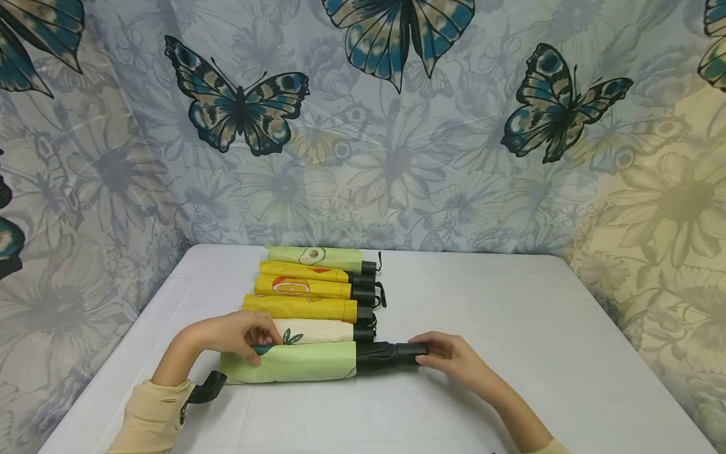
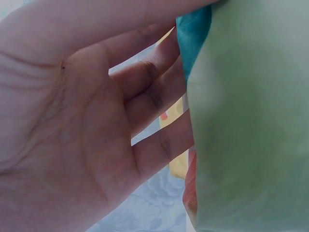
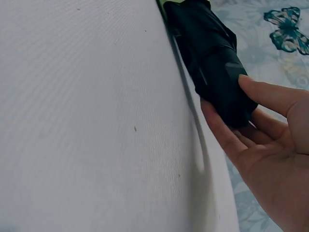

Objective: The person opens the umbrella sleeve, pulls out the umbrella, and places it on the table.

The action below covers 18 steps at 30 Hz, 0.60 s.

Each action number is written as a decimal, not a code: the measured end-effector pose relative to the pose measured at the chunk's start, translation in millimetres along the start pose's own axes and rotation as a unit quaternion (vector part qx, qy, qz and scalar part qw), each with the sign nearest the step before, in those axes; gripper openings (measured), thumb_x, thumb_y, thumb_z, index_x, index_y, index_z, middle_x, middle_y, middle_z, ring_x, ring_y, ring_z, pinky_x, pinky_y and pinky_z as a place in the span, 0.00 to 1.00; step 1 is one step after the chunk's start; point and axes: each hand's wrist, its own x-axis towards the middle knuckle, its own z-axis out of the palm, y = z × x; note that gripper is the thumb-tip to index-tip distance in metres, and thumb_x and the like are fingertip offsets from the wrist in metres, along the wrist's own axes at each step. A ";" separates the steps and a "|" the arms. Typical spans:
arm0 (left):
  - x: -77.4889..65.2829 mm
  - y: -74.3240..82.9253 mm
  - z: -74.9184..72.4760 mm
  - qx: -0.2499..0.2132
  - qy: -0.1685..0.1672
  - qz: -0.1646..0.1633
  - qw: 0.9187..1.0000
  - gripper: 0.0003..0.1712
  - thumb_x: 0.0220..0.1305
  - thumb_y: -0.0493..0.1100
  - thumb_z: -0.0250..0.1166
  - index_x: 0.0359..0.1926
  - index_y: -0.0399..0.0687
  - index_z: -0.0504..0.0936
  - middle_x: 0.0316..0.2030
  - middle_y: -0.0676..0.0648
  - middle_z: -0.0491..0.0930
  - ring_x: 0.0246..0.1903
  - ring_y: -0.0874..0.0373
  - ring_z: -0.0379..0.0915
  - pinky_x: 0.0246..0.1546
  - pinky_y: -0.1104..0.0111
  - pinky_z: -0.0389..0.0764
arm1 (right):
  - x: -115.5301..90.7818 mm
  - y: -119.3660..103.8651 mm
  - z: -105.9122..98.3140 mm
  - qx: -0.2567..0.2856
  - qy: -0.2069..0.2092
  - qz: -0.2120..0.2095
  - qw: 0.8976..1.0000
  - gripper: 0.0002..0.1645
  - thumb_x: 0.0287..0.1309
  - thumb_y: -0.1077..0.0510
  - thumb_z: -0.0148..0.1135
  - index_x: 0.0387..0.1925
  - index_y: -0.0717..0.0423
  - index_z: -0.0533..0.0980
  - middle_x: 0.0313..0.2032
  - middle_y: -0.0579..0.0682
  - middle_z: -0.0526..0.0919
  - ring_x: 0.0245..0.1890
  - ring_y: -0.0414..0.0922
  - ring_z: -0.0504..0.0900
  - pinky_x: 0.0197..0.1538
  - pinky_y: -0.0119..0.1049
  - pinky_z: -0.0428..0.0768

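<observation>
A light green umbrella sleeve [image 1: 306, 366] lies across the near part of the table, with a black folded umbrella [image 1: 384, 357] sticking out of its right end. My left hand [image 1: 232, 334] pinches the sleeve near its left end, thumb in front and fingers behind. In the left wrist view the green fabric [image 2: 256, 125] fills the right side, with a teal patch at its edge. My right hand [image 1: 454, 359] holds the black umbrella's outer end between thumb and fingers. From the right wrist, the umbrella's dark end [image 3: 227, 96] sits at the fingertips.
Behind the green sleeve lies a row of sleeved umbrellas: a cream one [image 1: 323, 331] with leaves, several yellow ones including one with an orange slice [image 1: 317, 288], and a green avocado one [image 1: 340, 257] farthest back. All rest on a white table [image 1: 482, 302] before a butterfly-patterned cloth.
</observation>
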 end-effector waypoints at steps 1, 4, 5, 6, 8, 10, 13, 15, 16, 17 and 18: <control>0.0 0.0 -0.2 -0.001 0.000 -0.003 1.000 0.21 0.50 0.39 0.76 0.48 0.48 0.83 0.39 0.47 0.74 0.37 0.61 0.70 0.38 0.72 0.78 | -1.9 0.0 -1.2 0.006 0.002 0.009 1.000 0.25 0.61 0.54 0.65 0.56 0.62 0.76 0.56 0.65 0.79 0.51 0.31 0.82 0.53 0.22 0.79; 0.3 0.2 -0.2 -0.001 0.000 -0.003 1.000 0.21 0.50 0.39 0.75 0.48 0.48 0.83 0.39 0.47 0.74 0.37 0.61 0.70 0.38 0.72 0.79 | -7.3 0.6 -4.9 0.017 0.015 0.031 0.999 0.26 0.61 0.53 0.65 0.57 0.61 0.76 0.58 0.65 0.78 0.51 0.30 0.82 0.53 0.21 0.79; 0.4 0.3 0.0 0.001 0.000 -0.001 1.000 0.21 0.51 0.39 0.75 0.48 0.47 0.83 0.39 0.47 0.74 0.37 0.62 0.70 0.38 0.72 0.79 | -9.3 0.8 -6.2 0.017 0.020 0.035 0.999 0.26 0.61 0.53 0.65 0.58 0.61 0.76 0.58 0.65 0.78 0.51 0.31 0.82 0.53 0.21 0.79; 0.6 0.3 0.2 0.002 0.001 0.000 1.000 0.21 0.51 0.39 0.75 0.48 0.47 0.83 0.39 0.47 0.75 0.37 0.62 0.70 0.38 0.72 0.79 | -11.5 1.0 -7.5 0.020 0.025 0.043 0.999 0.26 0.61 0.52 0.65 0.58 0.60 0.76 0.58 0.63 0.78 0.51 0.31 0.82 0.53 0.22 0.79; 1.0 0.5 0.9 0.002 0.002 0.003 1.000 0.21 0.51 0.39 0.75 0.48 0.46 0.83 0.39 0.47 0.75 0.37 0.63 0.70 0.38 0.72 0.79 | -15.5 1.0 -10.4 0.024 0.034 0.058 0.997 0.27 0.61 0.51 0.65 0.59 0.58 0.75 0.59 0.62 0.78 0.52 0.32 0.82 0.53 0.22 0.79; 1.2 1.2 1.4 -0.001 0.002 0.006 1.000 0.21 0.51 0.39 0.75 0.48 0.45 0.83 0.39 0.47 0.75 0.37 0.63 0.70 0.37 0.72 0.79 | -19.3 1.0 -13.3 0.024 0.042 0.078 0.996 0.27 0.62 0.50 0.64 0.60 0.56 0.75 0.60 0.59 0.78 0.53 0.33 0.82 0.53 0.22 0.78; 1.1 1.8 1.7 -0.005 0.003 0.008 1.000 0.21 0.51 0.38 0.75 0.48 0.45 0.83 0.39 0.47 0.75 0.37 0.62 0.70 0.37 0.73 0.78 | -23.9 1.2 -17.2 0.022 0.058 0.107 0.992 0.28 0.63 0.47 0.62 0.61 0.52 0.74 0.61 0.57 0.77 0.53 0.34 0.81 0.53 0.23 0.77; 0.8 1.7 1.7 -0.002 0.004 0.007 1.000 0.20 0.52 0.39 0.75 0.48 0.45 0.83 0.39 0.47 0.75 0.36 0.62 0.70 0.37 0.73 0.78 | -26.1 1.8 -19.5 0.022 0.071 0.118 0.990 0.27 0.64 0.47 0.61 0.61 0.51 0.74 0.63 0.57 0.76 0.53 0.34 0.81 0.53 0.23 0.77; 0.7 1.6 1.7 0.000 0.005 0.007 1.000 0.20 0.52 0.39 0.75 0.48 0.45 0.83 0.39 0.47 0.75 0.36 0.63 0.70 0.36 0.74 0.78 | -27.1 2.1 -20.6 0.023 0.079 0.121 0.989 0.27 0.64 0.47 0.61 0.61 0.51 0.74 0.63 0.57 0.75 0.53 0.34 0.80 0.53 0.24 0.78; 0.5 1.4 1.6 0.003 0.006 0.005 1.000 0.20 0.52 0.39 0.75 0.47 0.46 0.83 0.39 0.47 0.75 0.36 0.63 0.70 0.37 0.74 0.78 | -28.0 2.5 -21.6 0.026 0.087 0.122 0.988 0.26 0.65 0.47 0.61 0.61 0.51 0.74 0.64 0.57 0.74 0.53 0.34 0.80 0.53 0.24 0.78; 0.4 1.1 1.6 0.006 0.008 0.004 1.000 0.20 0.52 0.39 0.75 0.47 0.47 0.83 0.39 0.47 0.75 0.36 0.63 0.70 0.37 0.74 0.78 | -28.8 2.8 -22.7 0.032 0.093 0.123 0.987 0.26 0.65 0.47 0.60 0.62 0.52 0.74 0.64 0.58 0.73 0.53 0.34 0.79 0.53 0.24 0.79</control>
